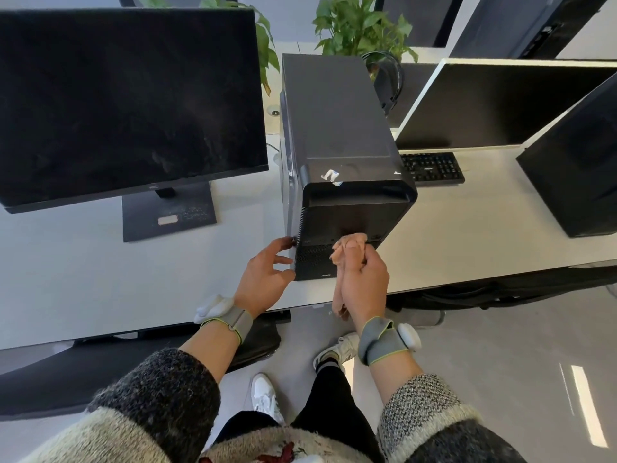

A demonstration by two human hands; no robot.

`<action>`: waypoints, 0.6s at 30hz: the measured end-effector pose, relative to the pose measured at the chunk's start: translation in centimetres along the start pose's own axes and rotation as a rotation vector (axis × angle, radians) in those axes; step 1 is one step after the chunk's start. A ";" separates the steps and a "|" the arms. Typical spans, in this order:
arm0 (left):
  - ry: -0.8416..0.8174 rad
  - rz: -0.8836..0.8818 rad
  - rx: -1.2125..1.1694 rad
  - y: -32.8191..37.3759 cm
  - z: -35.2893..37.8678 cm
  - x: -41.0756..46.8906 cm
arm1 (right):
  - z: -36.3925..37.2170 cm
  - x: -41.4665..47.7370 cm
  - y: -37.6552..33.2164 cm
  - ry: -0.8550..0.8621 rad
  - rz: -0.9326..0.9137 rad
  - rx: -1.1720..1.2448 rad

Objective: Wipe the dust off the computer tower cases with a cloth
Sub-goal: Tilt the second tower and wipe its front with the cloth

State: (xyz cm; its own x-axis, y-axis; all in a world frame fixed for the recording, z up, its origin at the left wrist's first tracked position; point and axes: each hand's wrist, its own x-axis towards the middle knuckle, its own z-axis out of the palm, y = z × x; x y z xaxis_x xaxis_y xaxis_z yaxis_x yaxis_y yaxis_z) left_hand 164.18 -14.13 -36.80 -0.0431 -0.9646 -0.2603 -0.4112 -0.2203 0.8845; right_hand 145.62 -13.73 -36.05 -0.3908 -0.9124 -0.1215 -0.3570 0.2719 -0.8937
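hands work at the front of a black computer tower that stands upright near the front edge of a white desk, between a dark monitor on the left and a second monitor on the right. both forearms reach forward from knitted sleeves, each wrist wearing a grey band.

the right hand is clenched around a bunched peach-coloured cloth. its knuckles face up and its wrist is raised above the desk edge. the wad of cloth sticking out past the fingers is pressed against the tower's front panel, about midway down and right of centre. a loose tail of the cloth hangs out below the heel of the hand, past the desk edge.

the left hand holds nothing. its fingers are loosely spread and gently bent. thumb and fingertips touch the tower's left front corner, with the palm turned toward the case.

a torn white sticker sits on the tower's top near the front lip. a black keyboard lies behind and to the right of the tower, and another black tower stands at the far right. leafy green plants rise behind the desk.
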 end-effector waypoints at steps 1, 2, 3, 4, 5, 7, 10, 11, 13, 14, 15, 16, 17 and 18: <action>-0.001 -0.001 -0.001 0.0 0.0 0.0 | 0.1 0.1 0.4 -0.024 0.019 -0.023; 0.000 0.000 0.000 0.1 0.0 -0.1 | 0.2 0.2 0.8 -0.052 0.049 -0.061; 0.000 0.002 -0.001 0.2 0.0 -0.1 | 0.2 0.3 1.1 -0.077 0.078 -0.105; -0.002 0.003 -0.004 0.2 -0.1 -0.1 | 0.2 0.3 1.2 -0.087 0.096 -0.131; -0.001 0.003 -0.007 0.2 -0.1 -0.2 | 0.2 0.2 1.2 -0.079 0.098 -0.123; 0.002 0.001 -0.005 0.2 -0.1 0.0 | 0.2 -0.2 0.3 -0.045 0.053 -0.050; 0.003 -0.012 0.001 0.2 0.0 0.2 | 0.7 -0.8 -0.9 -0.026 -0.031 -0.016; -0.001 -0.012 -0.001 0.2 0.0 0.2 | 0.9 -0.7 -0.6 -0.039 -0.026 -0.041; -0.005 -0.010 -0.005 0.3 0.0 0.1 | 1.2 -0.3 0.4 -0.093 0.033 -0.111; -0.005 -0.011 -0.008 0.3 -0.1 0.0 | 1.3 -0.2 0.8 -0.121 0.075 -0.137; -0.007 -0.012 -0.009 0.3 -0.1 0.0 | 1.3 -0.1 1.1 -0.132 0.113 -0.151; -0.009 -0.012 -0.008 0.2 -0.1 -0.1 | 1.3 -0.1 1.1 -0.123 0.132 -0.137; -0.010 -0.010 -0.008 0.2 -0.1 -0.1 | 1.3 -0.3 0.8 -0.097 0.129 -0.097; -0.010 -0.006 -0.006 0.2 -0.2 -0.1 | 1.3 -0.5 0.2 -0.071 0.115 -0.043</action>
State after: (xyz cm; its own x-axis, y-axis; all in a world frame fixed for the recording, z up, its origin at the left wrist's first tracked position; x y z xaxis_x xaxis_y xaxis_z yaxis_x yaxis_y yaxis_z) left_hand 164.26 -14.12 -36.58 -0.0503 -0.9618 -0.2691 -0.4060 -0.2265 0.8854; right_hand 146.85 -13.64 -36.75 -0.3710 -0.8935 -0.2532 -0.3501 0.3871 -0.8530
